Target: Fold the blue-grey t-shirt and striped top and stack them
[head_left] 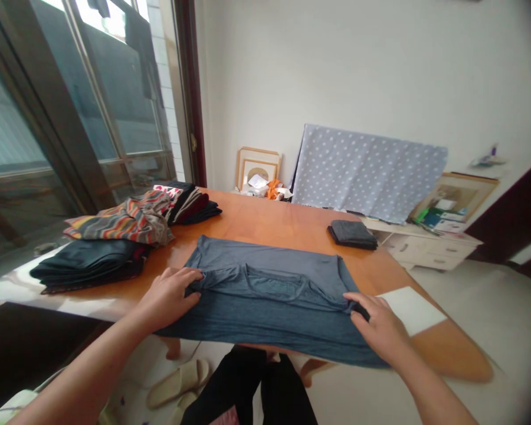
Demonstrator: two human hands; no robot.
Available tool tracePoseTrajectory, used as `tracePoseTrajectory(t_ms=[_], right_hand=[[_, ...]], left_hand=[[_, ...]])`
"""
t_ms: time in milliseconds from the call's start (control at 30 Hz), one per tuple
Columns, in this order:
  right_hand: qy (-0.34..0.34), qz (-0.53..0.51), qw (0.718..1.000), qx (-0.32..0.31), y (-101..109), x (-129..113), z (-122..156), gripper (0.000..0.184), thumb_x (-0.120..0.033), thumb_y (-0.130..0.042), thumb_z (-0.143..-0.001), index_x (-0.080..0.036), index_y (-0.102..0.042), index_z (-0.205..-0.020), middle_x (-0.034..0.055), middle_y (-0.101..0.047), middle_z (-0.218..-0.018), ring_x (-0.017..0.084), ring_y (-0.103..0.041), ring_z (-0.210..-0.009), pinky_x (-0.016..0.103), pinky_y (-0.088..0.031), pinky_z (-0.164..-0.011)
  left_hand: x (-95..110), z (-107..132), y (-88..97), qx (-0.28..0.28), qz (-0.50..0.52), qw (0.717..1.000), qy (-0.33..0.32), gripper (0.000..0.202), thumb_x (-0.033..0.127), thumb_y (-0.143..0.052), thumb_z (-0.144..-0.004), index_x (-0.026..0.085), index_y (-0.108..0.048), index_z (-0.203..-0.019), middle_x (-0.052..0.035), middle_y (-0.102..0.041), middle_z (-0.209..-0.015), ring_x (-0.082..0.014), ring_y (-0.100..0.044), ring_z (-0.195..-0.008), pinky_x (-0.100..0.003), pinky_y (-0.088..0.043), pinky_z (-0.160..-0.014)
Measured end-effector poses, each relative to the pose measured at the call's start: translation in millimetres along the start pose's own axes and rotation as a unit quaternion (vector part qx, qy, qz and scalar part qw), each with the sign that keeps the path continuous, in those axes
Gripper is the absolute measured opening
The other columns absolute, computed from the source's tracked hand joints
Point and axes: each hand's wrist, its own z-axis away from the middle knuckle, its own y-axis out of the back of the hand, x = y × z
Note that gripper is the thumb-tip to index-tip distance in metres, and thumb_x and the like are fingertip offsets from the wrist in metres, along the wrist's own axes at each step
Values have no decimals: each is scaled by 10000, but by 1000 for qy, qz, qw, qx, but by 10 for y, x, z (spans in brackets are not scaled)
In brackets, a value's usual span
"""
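Observation:
A blue-grey T-shirt (265, 307) lies on the orange wooden table (256, 218), its neckline facing up and its near part hanging over the table's edge. My left hand (170, 298) grips a fold at the shirt's left side. On the right side, my right hand (376, 321) pinches the shirt's edge between fingers and thumb. Farther along the table, a folded dark grey garment (351, 234) lies beyond my right hand, and a white sheet (411, 310) lies just past it.
Stacks of folded clothes (88, 265) and a striped garment (124, 221) sit at the table's left, beside a glass door (88, 88). Polka-dot fabric (367, 174), picture frames (256, 168) and a white drawer unit (425, 248) stand behind. Slippers (179, 383) lie on the floor.

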Motion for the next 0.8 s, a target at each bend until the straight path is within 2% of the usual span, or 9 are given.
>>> tracePoseTrajectory(t_ms=[100, 167, 267, 367, 500, 600, 700, 800], right_hand=[[20, -8, 999, 42, 34, -174, -119, 366, -328, -526, -866, -289, -660, -1205, 44, -685, -1242, 266, -583, -1169, 408, -427, -1030], [24, -26, 998, 47, -20, -307, -221, 342, -361, -504, -906, -261, -662, -1193, 62, -696, -1206, 249, -614, -1119, 373, -453, -989], [28, -31, 999, 10, -176, -492, -354, 342, -374, -501, -927, -232, -665, -1191, 78, -703, -1158, 237, -644, -1037, 341, -476, -916], [26, 9, 999, -20, -327, -623, -432, 351, -348, -563, -895, -228, -665, -1208, 87, -704, -1120, 249, -635, -1044, 333, -461, -897], [-13, 41, 999, -31, -417, -699, -486, 400, -321, -615, -851, -216, -654, -1235, 74, -710, -997, 238, -639, -958, 315, -435, -812], [-42, 8, 998, -55, -425, -710, -516, 313, -294, -616, -834, -229, -696, -1129, 44, -711, -934, 196, -632, -833, 284, -405, -712], [-33, -12, 998, -45, -412, -715, -515, 195, -255, -617, -808, -243, -717, -975, 22, -699, -925, 166, -609, -793, 266, -384, -691], [-2, -13, 1000, -2, -369, -731, -453, 144, -231, -607, -788, -248, -698, -899, 15, -674, -906, 175, -597, -827, 269, -387, -719]], left_hand=[[182, -17, 61, 32, -56, 998, 1, 415, 481, -606, -797, 333, -690, -1176, -46, -572, -1434, -377, -449, -1319, -506, -382, -1026], [348, -67, 61, 33, -49, 998, -12, 402, 496, -545, -864, 311, -671, -1198, -67, -596, -1397, -359, -469, -1308, -493, -373, -1030], [588, -169, -23, -2, -20, 999, -30, 407, 475, -453, -946, 268, -633, -1246, -93, -659, -1290, -310, -552, -1226, -443, -365, -1037], [729, -260, -166, -20, -14, 1000, -19, 407, 456, -448, -957, 255, -614, -1269, -112, -661, -1281, -314, -578, -1198, -429, -387, -994], [744, -368, -310, -14, -14, 999, 30, 413, 464, -554, -893, 235, -641, -1226, -132, -671, -1244, -325, -598, -1153, -400, -421, -921], [704, -463, -350, -29, 21, 996, 87, 445, 481, -607, -846, 218, -663, -1201, -118, -706, -1137, -293, -645, -1039, -343, -448, -820], [685, -530, -361, -70, 57, 989, 116, 302, 400, -631, -810, 233, -715, -1048, -65, -729, -957, -253, -669, -891, -317, -446, -729], [699, -499, -342, -58, 55, 991, 104, 186, 342, -635, -782, 251, -716, -923, -46, -714, -967, -264, -649, -950, -339, -444, -768]])
